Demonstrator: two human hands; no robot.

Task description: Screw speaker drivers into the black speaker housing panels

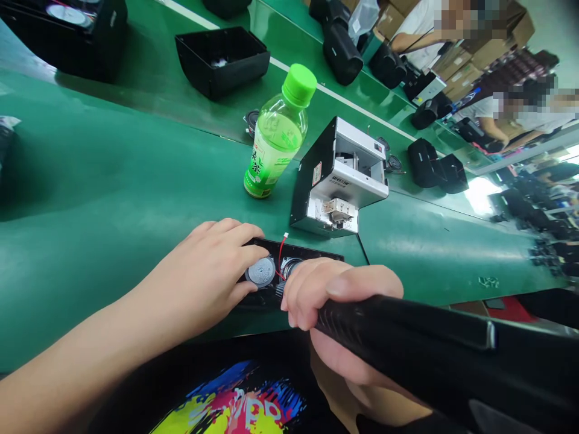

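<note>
My left hand (221,259) grips the left end of a black speaker panel (312,248) lying on the green bench. Its fingers reach over the far edge and beside a round grey speaker magnet (261,272). A red wire (281,253) with a small white plug rises from the panel's middle, next to a second round part (292,266). My right hand (339,295) is wrapped round a black electric screwdriver (407,337), its front end pointing down at the panel. The fingers hide the tool's tip and the panel's right part.
Beyond the panel stand a green-capped bottle (275,132) and a silver and black machine (339,181). Black speaker housings (221,60) sit on the farther green surface (149,114), with loose speakers (393,163) near the machine. Other people work at the far right.
</note>
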